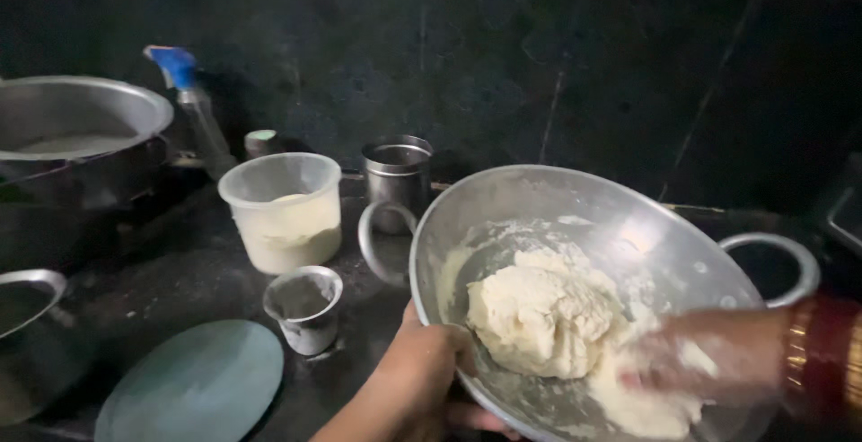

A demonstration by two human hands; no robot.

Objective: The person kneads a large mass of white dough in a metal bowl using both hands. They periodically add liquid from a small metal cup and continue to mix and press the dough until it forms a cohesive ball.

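Note:
A wide metal bowl with two loop handles (539, 192) stands tilted on the dark counter, with a lump of pale dough (541, 314) in its middle. My left hand (429, 372) grips the bowl's near rim, thumb inside. My right hand (696, 352), blurred and coated with flour, presses into the dough at the bowl's right side. Red and gold bangles (822, 352) sit on that wrist.
A translucent plastic tub of flour (283, 211) and a small steel cup (304, 307) stand left of the bowl. A steel tumbler (396, 177) is behind. A round grey-green board (193, 384), large metal pots (72, 132) and a blue-capped bottle (193, 105) fill the left.

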